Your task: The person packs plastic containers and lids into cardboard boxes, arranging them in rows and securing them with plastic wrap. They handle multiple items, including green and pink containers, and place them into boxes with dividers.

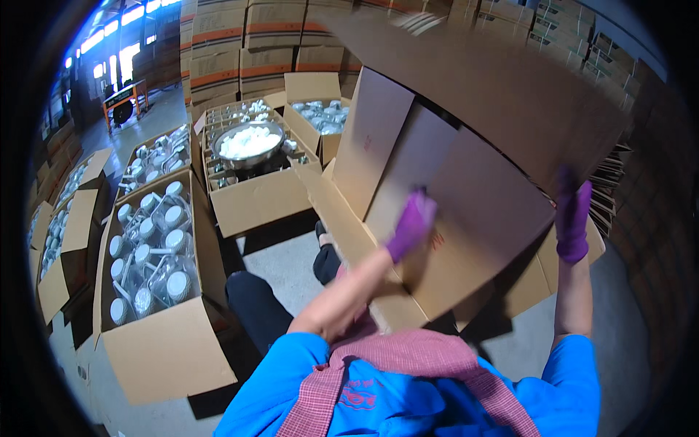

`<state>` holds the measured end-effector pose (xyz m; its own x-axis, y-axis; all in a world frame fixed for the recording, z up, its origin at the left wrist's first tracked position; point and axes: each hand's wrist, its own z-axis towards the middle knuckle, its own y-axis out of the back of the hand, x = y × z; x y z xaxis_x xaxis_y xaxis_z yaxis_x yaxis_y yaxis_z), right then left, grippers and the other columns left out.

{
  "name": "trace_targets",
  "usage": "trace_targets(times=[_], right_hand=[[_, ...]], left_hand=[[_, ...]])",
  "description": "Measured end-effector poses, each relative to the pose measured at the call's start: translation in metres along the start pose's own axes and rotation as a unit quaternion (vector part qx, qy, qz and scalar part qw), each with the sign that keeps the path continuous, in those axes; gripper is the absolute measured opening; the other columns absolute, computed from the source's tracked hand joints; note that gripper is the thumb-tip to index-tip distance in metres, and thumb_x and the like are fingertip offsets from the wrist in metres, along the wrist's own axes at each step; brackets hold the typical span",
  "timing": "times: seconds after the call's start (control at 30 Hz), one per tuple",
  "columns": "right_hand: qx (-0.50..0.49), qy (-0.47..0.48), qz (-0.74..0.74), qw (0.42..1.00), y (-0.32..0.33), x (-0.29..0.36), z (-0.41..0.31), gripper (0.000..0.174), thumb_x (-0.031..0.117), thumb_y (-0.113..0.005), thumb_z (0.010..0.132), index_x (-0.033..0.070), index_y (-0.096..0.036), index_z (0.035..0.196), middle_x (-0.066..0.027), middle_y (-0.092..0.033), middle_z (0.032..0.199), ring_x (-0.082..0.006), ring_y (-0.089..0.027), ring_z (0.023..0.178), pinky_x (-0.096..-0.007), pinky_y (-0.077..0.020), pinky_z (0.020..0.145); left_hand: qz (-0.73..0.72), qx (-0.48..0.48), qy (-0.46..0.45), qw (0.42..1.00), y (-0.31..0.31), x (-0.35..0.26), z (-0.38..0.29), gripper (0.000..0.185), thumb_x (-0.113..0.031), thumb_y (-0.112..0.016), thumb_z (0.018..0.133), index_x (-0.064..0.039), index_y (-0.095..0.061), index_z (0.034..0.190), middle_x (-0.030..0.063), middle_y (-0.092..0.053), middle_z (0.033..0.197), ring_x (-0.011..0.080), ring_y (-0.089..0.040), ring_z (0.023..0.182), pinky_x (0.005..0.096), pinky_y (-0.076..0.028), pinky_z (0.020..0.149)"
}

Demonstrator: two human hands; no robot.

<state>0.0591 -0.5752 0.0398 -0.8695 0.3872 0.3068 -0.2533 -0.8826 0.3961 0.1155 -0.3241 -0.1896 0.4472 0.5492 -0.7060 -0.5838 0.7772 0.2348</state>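
A large cardboard carton point(464, 218) stands tilted before me, with two panels folded inward and a gap between them. One long flap point(491, 82) is raised on the far side, and another flap point(349, 218) spreads toward my legs. My left hand point(412, 224), in a purple glove, is over the folded panels near the gap. It is blurred, and a small dark patch shows at its fingertips. At the carton's right corner is my right hand point(572, 218), also purple-gloved, its fingers pointing up along the board. Whether it grips the edge is unclear.
To the left stand open cartons of clear jugs with white caps point(144, 257). A metal bowl of white pieces point(248, 143) rests on a divided carton point(262, 205). Stacked cartons point(267, 33) line the back. An orange-framed cart point(125, 104) is farther off.
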Motion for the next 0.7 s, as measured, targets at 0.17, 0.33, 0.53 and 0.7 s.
trace_targets(times=[0.17, 0.33, 0.53, 0.7], right_hand=[[-0.193, -0.103, -0.121, 0.968, 0.156, -0.114, 0.043, 0.06, 0.047, -0.046, 0.109, -0.007, -0.063, 0.129, -0.0073, -0.071, 0.112, -0.0142, -0.062, 0.106, -0.0301, -0.0459, 0.099], [-0.146, -0.09, -0.12, 0.978, 0.104, -0.012, 0.028, 0.051, 0.041, -0.051, 0.108, -0.002, -0.06, 0.135, -0.0089, -0.064, 0.134, -0.018, -0.057, 0.125, -0.0322, -0.0411, 0.106], [-0.054, -0.009, -0.156, 0.986, 0.121, -0.067, 0.029, 0.05, 0.034, -0.045, 0.11, -0.002, -0.054, 0.142, -0.0102, -0.06, 0.141, -0.0203, -0.054, 0.132, -0.0331, -0.0378, 0.113], [-0.016, -0.181, -0.02, 0.983, 0.074, -0.154, 0.052, 0.047, 0.035, -0.049, 0.108, -0.002, -0.061, 0.133, -0.0058, -0.065, 0.128, -0.016, -0.061, 0.117, -0.0307, -0.0462, 0.102]], left_hand=[[-0.346, 0.328, -0.127, 0.87, 0.047, -0.123, -0.05, 0.045, -0.023, -0.06, 0.102, 0.0, -0.055, 0.139, 0.0192, -0.06, 0.137, 0.033, -0.054, 0.131, 0.044, -0.041, 0.112], [-0.041, 0.076, -0.237, 0.968, 0.049, -0.123, 0.095, 0.061, -0.042, -0.072, 0.086, -0.006, -0.059, 0.134, 0.018, -0.058, 0.138, 0.037, -0.051, 0.131, 0.0514, -0.037, 0.112], [0.344, 0.297, -0.296, 0.84, 0.118, -0.138, 0.167, 0.061, -0.047, -0.076, 0.081, -0.012, -0.062, 0.129, 0.0141, -0.067, 0.121, 0.0329, -0.062, 0.117, 0.0455, -0.046, 0.1], [0.351, 0.3, -0.351, 0.815, 0.256, -0.123, 0.125, 0.046, -0.029, -0.079, 0.081, -0.009, -0.066, 0.12, 0.0123, -0.068, 0.122, 0.0308, -0.063, 0.116, 0.0409, -0.048, 0.095]])
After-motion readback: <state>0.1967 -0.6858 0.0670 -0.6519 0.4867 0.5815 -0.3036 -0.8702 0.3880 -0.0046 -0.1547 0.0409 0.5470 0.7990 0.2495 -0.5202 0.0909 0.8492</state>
